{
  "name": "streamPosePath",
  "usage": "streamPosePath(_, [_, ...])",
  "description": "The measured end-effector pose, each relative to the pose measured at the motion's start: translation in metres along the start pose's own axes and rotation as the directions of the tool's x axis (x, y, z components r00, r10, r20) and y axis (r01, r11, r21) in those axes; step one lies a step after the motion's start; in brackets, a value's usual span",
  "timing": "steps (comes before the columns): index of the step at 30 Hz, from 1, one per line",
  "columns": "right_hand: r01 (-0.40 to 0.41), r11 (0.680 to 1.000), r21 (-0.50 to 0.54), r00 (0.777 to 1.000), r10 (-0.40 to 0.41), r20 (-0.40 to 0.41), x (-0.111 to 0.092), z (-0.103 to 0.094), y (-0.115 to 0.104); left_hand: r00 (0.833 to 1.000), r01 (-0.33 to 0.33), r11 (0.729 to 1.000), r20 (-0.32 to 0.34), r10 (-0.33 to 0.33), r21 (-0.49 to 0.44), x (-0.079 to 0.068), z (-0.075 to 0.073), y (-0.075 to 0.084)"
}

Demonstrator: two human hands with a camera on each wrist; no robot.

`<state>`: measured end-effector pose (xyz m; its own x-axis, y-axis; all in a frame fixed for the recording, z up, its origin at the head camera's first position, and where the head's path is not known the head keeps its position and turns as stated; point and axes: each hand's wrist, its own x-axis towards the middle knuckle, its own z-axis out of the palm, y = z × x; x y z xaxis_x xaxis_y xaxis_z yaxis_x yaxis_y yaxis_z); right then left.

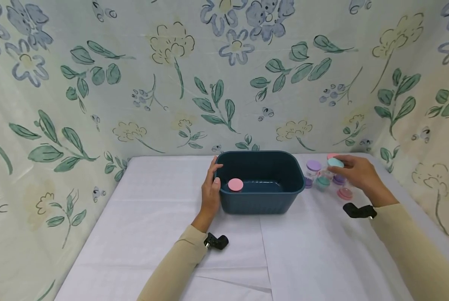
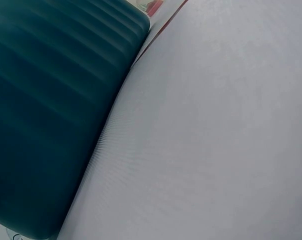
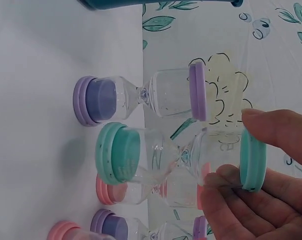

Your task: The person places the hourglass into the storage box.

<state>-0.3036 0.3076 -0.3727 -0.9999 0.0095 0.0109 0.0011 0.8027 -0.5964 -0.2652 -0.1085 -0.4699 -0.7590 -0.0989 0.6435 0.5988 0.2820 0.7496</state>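
One teal-capped hourglass [image 3: 183,156], upright, right of dark blue-green bin [image 1: 262,203], just beside purple-capped hourglass [image 3: 143,95]. Right hand [image 1: 354,169] pinches teal top cap [image 3: 253,160]; base contact unclear. Left hand [image 1: 211,194] grips bin's left end. Pink cap [image 1: 235,184] inside bin.

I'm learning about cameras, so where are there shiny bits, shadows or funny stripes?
Head view: a faint shine inside the dark blue bin; left wrist view: fine ripply lines on the white cloth beside the bin's edge; right wrist view: a soft grey shadow near the green hourglass's base.
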Motion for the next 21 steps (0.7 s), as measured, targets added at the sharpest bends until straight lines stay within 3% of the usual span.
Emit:
streamPosePath(7, [0.000, 1.000, 0.025, 1.000, -0.001, 0.005, -0.005, -0.009, -0.002, 1.000, -0.006, 1.000, 0.006, 0.006, -0.008, 0.000, -0.001, -0.001])
streamPosePath(21, [0.070, 0.991, 0.113, 0.995, -0.062, -0.075, -0.020, -0.022, -0.013, 1.000, -0.007, 1.000, 0.005, 0.007, -0.005, -0.002, -0.001, -0.001])
